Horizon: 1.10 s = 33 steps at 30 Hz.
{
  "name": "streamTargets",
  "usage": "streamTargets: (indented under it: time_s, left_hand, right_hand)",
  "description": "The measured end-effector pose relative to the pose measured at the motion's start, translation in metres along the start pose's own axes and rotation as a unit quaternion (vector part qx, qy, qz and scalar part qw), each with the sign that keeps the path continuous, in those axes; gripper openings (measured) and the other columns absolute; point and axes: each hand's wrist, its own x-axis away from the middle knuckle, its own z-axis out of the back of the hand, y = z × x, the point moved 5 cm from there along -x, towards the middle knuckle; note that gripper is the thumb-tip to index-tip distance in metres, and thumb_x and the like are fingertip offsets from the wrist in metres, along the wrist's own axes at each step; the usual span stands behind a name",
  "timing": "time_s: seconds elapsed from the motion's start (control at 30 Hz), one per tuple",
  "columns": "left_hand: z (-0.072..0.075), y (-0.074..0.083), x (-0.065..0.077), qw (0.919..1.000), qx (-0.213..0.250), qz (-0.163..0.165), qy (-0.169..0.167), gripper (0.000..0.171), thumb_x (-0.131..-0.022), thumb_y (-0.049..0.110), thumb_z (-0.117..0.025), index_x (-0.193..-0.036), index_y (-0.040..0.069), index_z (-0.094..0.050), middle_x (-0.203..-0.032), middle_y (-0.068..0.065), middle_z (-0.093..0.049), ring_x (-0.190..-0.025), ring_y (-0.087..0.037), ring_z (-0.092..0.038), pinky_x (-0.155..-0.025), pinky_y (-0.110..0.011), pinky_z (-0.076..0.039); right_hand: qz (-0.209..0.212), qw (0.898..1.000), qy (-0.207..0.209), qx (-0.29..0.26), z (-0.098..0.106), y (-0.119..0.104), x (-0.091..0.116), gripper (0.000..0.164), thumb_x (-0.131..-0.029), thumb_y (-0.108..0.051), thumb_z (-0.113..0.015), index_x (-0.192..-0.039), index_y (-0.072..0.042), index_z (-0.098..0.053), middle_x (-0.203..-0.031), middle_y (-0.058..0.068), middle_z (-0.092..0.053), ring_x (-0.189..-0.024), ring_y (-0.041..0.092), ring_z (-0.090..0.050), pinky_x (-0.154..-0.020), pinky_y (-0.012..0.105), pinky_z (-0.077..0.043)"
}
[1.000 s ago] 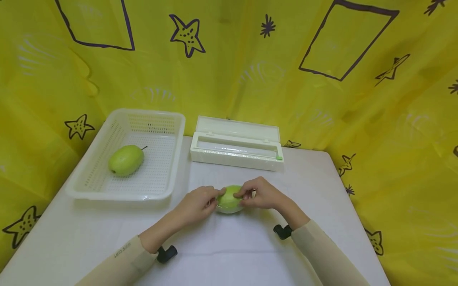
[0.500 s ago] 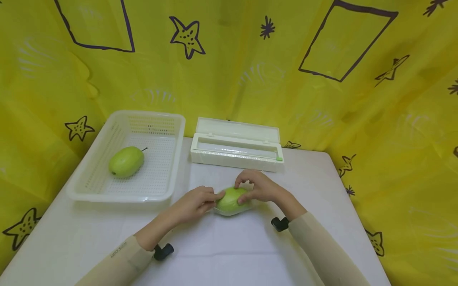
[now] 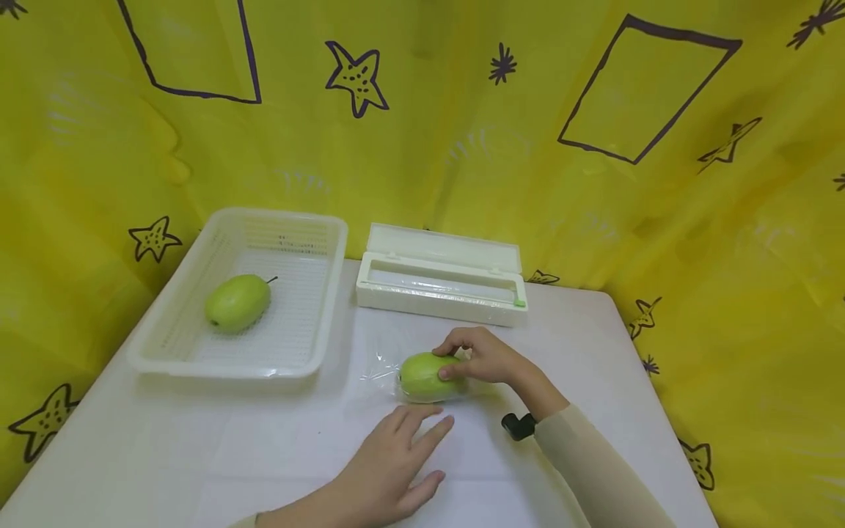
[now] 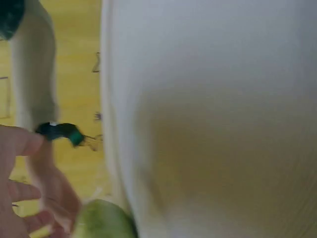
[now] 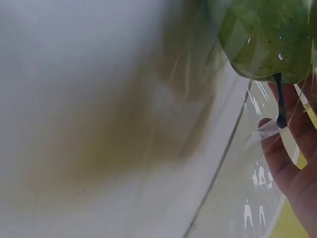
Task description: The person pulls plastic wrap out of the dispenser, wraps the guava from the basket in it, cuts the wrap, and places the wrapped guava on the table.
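A green pear (image 3: 422, 378) lies near the middle of the table, loosely covered in clear cling film (image 3: 381, 369) that spreads out past its left end. My right hand (image 3: 485, 357) grips the pear's right end, thumb on top. Seen from the right wrist, the dark stem (image 5: 280, 101) points toward that hand's fingers, with film stretched over the pear's skin. My left hand (image 3: 392, 466) is on the near side of the pear with its fingers spread, holding nothing. The left wrist view has the pear at its bottom edge, next to that hand's spread fingers.
Behind the pear stands a white cling film dispenser (image 3: 442, 312), lid up, with a film roll (image 3: 442, 284) inside. A white plastic basket (image 3: 227, 369) at the left holds another green pear (image 3: 238, 303). A yellow patterned curtain (image 3: 422, 147) hangs behind the table.
My left hand has let go of the pear's left end and moved down toward me, its fingers spreading. My right hand has changed its hold, and film now shows at the pear's left.
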Motion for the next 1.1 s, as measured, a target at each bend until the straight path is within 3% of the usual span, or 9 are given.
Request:
streamTargets:
  time_s: [0.07, 0.17, 0.3, 0.5, 0.67, 0.93, 1.1]
  left_hand:
    - [-0.014, -0.001, 0.001, 0.9973, -0.04, 0.029, -0.055, 0.072, -0.085, 0.043, -0.074, -0.143, 0.007, -0.051, -0.139, -0.015, -0.049, -0.126, -0.03, -0.049, -0.102, -0.041, -0.048]
    - [-0.027, -0.013, -0.001, 0.9902, -0.075, 0.074, -0.092, 0.078, -0.081, 0.045, -0.078, -0.142, 0.005, -0.05, -0.139, -0.015, -0.048, -0.128, -0.032, -0.046, -0.107, -0.043, -0.044]
    - [-0.033, -0.021, -0.007, 0.9889, -0.077, 0.091, -0.089, 0.082, -0.078, 0.042, -0.08, -0.142, 0.002, -0.05, -0.137, -0.015, -0.046, -0.126, -0.031, -0.044, -0.109, -0.041, -0.042]
    - [-0.039, -0.022, -0.01, 0.9872, -0.091, 0.098, -0.087, 0.094, -0.077, 0.044, -0.08, -0.149, -0.002, -0.04, -0.15, -0.025, -0.035, -0.132, -0.037, -0.04, -0.113, -0.044, -0.038]
    - [-0.043, -0.025, -0.014, 0.9861, -0.108, 0.097, -0.081, 0.097, -0.072, 0.036, -0.085, -0.148, -0.003, -0.04, -0.149, -0.026, -0.037, -0.137, -0.041, -0.038, -0.114, -0.044, -0.037]
    - [-0.045, -0.031, -0.022, 0.9726, -0.137, 0.102, -0.158, 0.106, -0.073, 0.041, -0.086, -0.151, -0.005, -0.033, -0.155, -0.03, -0.028, -0.145, -0.047, -0.027, -0.118, -0.046, -0.03]
    - [-0.045, -0.038, -0.024, 0.9723, -0.119, 0.119, -0.162, 0.105, -0.074, 0.037, -0.086, -0.152, -0.006, -0.03, -0.157, -0.031, -0.024, -0.146, -0.047, -0.026, -0.116, -0.05, -0.033]
  right_hand:
    - [0.003, 1.0, 0.002, -0.003, 0.0, -0.002, 0.0, 0.032, -0.08, -0.029, -0.084, -0.107, -0.015, -0.075, -0.105, -0.008, -0.073, -0.105, 0.015, -0.065, -0.099, 0.048, -0.048]
    - [0.009, 1.0, 0.004, -0.006, -0.001, -0.004, 0.002, 0.034, -0.08, -0.029, -0.084, -0.109, -0.014, -0.075, -0.106, -0.007, -0.073, -0.106, 0.017, -0.064, -0.099, 0.049, -0.048]
    - [0.019, 1.0, 0.01, -0.004, -0.002, -0.004, 0.004, 0.036, -0.08, -0.029, -0.083, -0.111, -0.013, -0.074, -0.106, -0.007, -0.073, -0.108, 0.016, -0.065, -0.1, 0.048, -0.047]
    - [0.021, 1.0, 0.017, 0.002, -0.003, -0.003, 0.007, 0.035, -0.084, -0.028, -0.08, -0.115, -0.013, -0.073, -0.108, -0.006, -0.073, -0.108, 0.015, -0.065, -0.101, 0.048, -0.047]
    - [0.023, 0.999, 0.022, 0.017, -0.004, -0.001, 0.01, 0.034, -0.088, -0.028, -0.077, -0.117, -0.011, -0.072, -0.112, -0.004, -0.073, -0.111, 0.016, -0.065, -0.1, 0.047, -0.049]
    - [0.024, 0.996, 0.019, 0.089, -0.005, -0.007, 0.011, 0.034, -0.095, -0.03, -0.067, -0.123, -0.01, -0.069, -0.12, 0.0, -0.071, -0.116, 0.02, -0.064, -0.102, 0.044, -0.049]
    - [0.034, 0.993, 0.031, 0.109, -0.007, -0.012, 0.012, 0.032, -0.097, -0.029, -0.064, -0.121, -0.009, -0.07, -0.117, 0.001, -0.072, -0.114, 0.021, -0.065, -0.099, 0.044, -0.051]
